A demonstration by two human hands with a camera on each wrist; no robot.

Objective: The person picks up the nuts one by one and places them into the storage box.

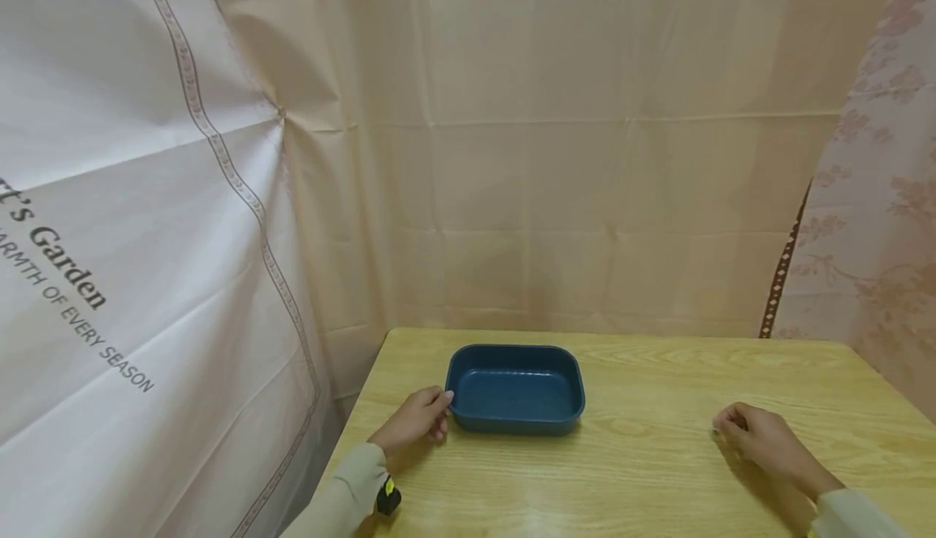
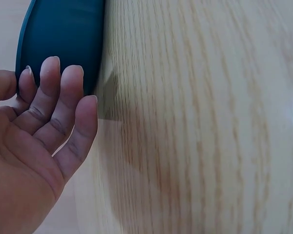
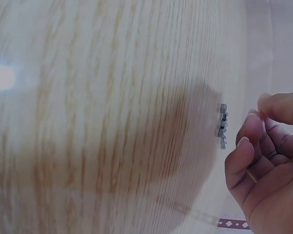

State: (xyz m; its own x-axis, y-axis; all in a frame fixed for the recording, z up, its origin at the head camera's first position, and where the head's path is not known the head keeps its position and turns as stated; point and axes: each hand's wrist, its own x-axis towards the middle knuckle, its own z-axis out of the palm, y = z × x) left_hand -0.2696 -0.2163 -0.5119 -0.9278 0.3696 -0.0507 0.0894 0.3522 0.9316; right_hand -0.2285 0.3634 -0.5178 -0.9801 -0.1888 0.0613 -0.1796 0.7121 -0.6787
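A dark blue rectangular tray with rounded corners stands on the wooden table. My left hand pinches its left end wall between thumb and index finger. In the left wrist view, the other fingers of that hand are bent loosely beside the tray. Further right, my right hand hovers just above the table, its fingers loosely curled and thumb near the index fingertip, with nothing visible between them. In the right wrist view, several small silver metal nuts lie in a line on the table close to those fingertips.
The light wooden table ends at a beige hanging cloth at the back. A white printed cloth hangs on the left, and a flowered cloth on the right.
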